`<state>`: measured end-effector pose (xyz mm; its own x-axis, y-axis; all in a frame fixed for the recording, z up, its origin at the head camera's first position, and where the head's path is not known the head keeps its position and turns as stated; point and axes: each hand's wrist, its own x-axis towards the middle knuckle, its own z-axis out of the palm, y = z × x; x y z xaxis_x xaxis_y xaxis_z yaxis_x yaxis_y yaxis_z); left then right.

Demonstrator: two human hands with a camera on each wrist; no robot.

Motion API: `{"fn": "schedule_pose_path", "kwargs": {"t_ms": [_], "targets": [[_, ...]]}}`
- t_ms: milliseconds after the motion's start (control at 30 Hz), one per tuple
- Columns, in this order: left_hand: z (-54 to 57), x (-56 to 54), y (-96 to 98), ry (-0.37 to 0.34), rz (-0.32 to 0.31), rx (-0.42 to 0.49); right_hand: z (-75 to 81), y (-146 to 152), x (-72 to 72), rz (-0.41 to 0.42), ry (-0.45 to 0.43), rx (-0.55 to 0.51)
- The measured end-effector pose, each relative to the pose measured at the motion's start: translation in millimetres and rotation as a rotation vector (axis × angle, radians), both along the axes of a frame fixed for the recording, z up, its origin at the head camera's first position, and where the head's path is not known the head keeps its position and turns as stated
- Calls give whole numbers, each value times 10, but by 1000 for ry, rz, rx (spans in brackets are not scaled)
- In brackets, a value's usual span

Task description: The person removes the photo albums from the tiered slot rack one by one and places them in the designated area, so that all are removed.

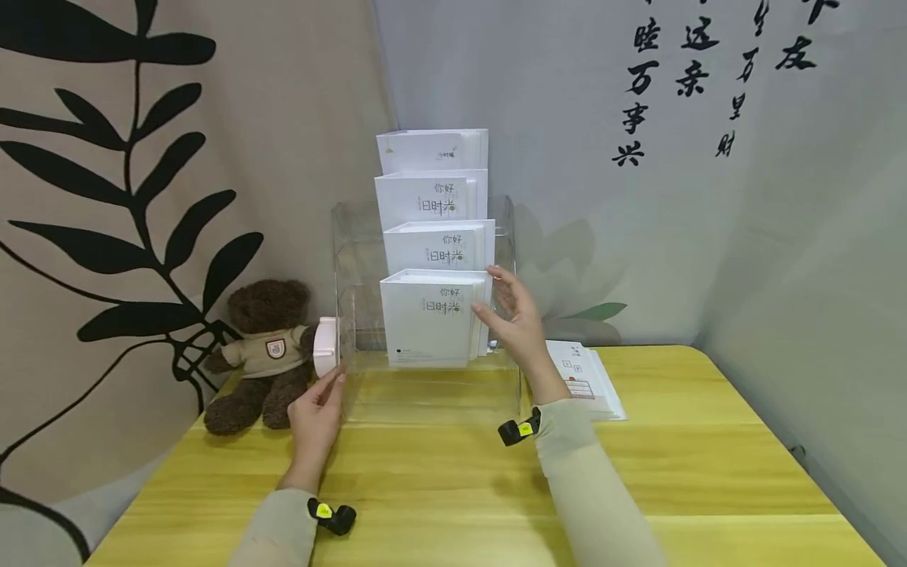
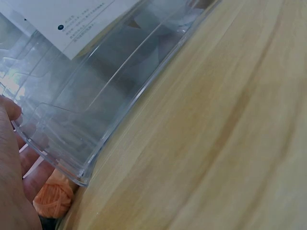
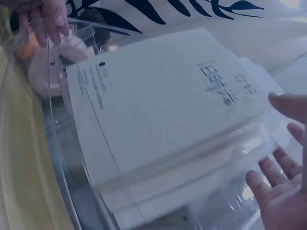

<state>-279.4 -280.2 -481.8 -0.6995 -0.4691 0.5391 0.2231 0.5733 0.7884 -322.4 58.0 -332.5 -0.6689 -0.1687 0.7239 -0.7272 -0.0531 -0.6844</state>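
A clear plastic tiered rack stands on the table with several white book-like packs printed in dark characters, one above another. The lowest, front white pack leans upright in its tier, and its lower part fills much of the right wrist view. At the rack's left edge, my left hand holds the clear wall, thumb on one side and fingers beyond it in the left wrist view. Beside the front pack's right edge is my right hand, fingers spread and lightly bent, holding nothing; whether the thumb touches the pack I cannot tell.
A brown teddy bear in a beige shirt sits left of the rack, beside a pink object. An orange yarn ball lies behind the rack's left side. White printed sheets lie to the right. Curtains hang behind the table.
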Motion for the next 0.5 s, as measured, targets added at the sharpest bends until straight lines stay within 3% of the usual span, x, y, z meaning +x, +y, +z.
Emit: {"fn": "schedule_pose_path", "kwargs": {"t_ms": [200, 500], "targets": [[-1, 26, 10, 41, -18, 15, -30, -177, -87, 45, -28, -26], [24, -12, 9, 51, -13, 16, -178, -318, -222, -10, -26, 54]]}}
